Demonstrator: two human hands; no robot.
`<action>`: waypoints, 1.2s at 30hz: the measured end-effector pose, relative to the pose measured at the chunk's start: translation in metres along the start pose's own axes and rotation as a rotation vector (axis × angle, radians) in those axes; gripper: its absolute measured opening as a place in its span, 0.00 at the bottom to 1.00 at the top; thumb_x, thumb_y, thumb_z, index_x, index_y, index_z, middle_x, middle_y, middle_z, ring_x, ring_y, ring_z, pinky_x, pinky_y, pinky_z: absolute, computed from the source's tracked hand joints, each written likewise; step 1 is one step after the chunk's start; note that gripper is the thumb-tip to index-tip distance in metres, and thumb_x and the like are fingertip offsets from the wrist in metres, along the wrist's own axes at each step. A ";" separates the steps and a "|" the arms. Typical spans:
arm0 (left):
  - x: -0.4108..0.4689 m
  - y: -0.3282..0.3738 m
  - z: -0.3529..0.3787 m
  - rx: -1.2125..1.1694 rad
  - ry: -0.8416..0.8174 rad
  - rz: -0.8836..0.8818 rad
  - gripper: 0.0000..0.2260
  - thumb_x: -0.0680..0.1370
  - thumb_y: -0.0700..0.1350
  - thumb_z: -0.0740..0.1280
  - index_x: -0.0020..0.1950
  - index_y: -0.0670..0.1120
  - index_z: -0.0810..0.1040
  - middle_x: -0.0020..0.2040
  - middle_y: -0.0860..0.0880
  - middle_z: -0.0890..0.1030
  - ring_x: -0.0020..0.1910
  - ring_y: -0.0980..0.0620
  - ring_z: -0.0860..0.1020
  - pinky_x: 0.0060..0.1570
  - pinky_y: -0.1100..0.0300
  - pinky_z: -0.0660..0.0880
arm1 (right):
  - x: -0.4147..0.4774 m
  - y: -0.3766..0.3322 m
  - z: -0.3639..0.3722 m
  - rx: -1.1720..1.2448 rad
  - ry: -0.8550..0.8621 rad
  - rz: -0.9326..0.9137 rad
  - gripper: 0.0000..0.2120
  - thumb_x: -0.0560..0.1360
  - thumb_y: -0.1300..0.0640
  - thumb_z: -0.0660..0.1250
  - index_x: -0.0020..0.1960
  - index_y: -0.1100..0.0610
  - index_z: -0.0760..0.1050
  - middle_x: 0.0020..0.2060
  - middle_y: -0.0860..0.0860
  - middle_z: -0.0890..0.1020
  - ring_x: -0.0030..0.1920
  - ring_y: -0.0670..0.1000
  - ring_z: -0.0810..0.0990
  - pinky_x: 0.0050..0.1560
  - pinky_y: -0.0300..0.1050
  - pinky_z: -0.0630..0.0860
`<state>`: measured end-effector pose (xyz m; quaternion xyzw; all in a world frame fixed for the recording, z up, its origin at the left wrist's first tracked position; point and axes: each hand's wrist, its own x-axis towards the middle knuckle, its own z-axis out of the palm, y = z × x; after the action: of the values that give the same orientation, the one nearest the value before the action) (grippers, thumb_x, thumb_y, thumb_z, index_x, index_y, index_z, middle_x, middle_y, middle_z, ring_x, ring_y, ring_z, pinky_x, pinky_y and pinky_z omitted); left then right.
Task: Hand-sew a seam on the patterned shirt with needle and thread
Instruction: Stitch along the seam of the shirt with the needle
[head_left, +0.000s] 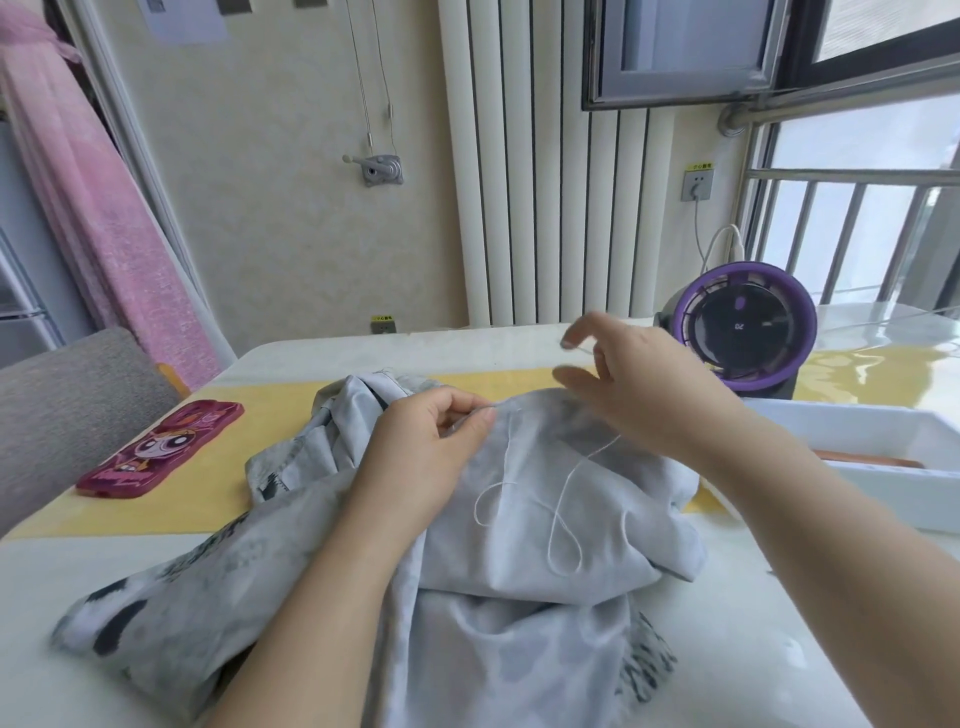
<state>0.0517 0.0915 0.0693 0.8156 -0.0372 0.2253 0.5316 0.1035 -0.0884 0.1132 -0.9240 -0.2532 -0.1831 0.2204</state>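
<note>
The grey patterned shirt (524, 613) lies bunched on the table, mostly inside out. My left hand (431, 447) pinches a raised fold of its fabric near the top edge. A white thread (563, 499) loops loosely over the cloth and rises toward my right hand (639, 384). That hand hovers above the shirt's far edge, blurred, with thumb and fingers close together as if pinching the thread or needle. The needle itself is too small to make out.
A pink phone case (161, 449) lies at the left on the yellow table mat (249, 441). A purple fan (748, 332) stands at the back right, and a white tray (883, 457) sits at the right. A grey chair (67, 400) is at the left.
</note>
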 end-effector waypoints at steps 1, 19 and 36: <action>0.000 0.001 -0.001 -0.022 0.010 -0.010 0.05 0.76 0.41 0.68 0.42 0.49 0.80 0.41 0.54 0.83 0.41 0.60 0.79 0.45 0.70 0.74 | -0.002 -0.006 -0.006 0.082 0.014 -0.010 0.08 0.79 0.49 0.57 0.55 0.51 0.67 0.32 0.49 0.74 0.35 0.53 0.73 0.37 0.49 0.68; -0.001 0.011 -0.003 -0.064 0.057 -0.061 0.06 0.76 0.41 0.68 0.40 0.49 0.79 0.38 0.52 0.82 0.37 0.61 0.77 0.38 0.73 0.71 | -0.020 -0.044 0.007 -0.100 -0.260 -0.029 0.13 0.81 0.53 0.51 0.54 0.52 0.74 0.46 0.53 0.79 0.46 0.56 0.76 0.40 0.47 0.70; -0.005 0.011 0.004 -0.035 0.050 0.073 0.09 0.76 0.40 0.68 0.39 0.53 0.79 0.35 0.61 0.82 0.39 0.62 0.79 0.44 0.70 0.75 | -0.017 -0.042 0.020 -0.029 -0.153 -0.036 0.13 0.81 0.54 0.52 0.53 0.57 0.74 0.44 0.55 0.80 0.44 0.58 0.75 0.40 0.49 0.70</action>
<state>0.0453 0.0824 0.0759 0.7985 -0.0577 0.2644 0.5378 0.0713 -0.0524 0.1022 -0.9337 -0.2831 -0.1194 0.1837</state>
